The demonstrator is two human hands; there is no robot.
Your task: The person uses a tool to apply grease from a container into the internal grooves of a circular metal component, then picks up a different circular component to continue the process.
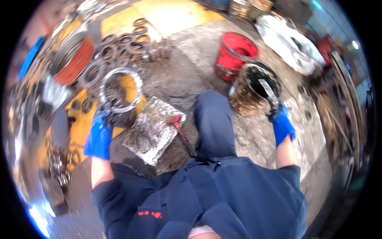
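Observation:
My left hand (98,133), in a blue glove with a dark finger area, is closed on the near edge of a large shiny metal ring (138,87). The ring is held up over dark round parts and a yellow sheet. On the other side, my gloved right hand (282,125) grips a flat-bladed tool (268,89); its pale blade reaches over the mouth of a grimy bucket (247,99) with dark stuff inside. Blur hides the tool's exact kind. Between my hands lies a stained whitish sheet or slab (147,133), with a red-headed, dark-handled tool (175,120) at its right edge.
A red bucket (223,65) stands just beyond the grimy one. Many metal rings (107,51) crowd the floor at far left, near a large reddish-brown cylinder (75,61). A white sack (284,42) lies far right, and long boards (346,99) line the right side.

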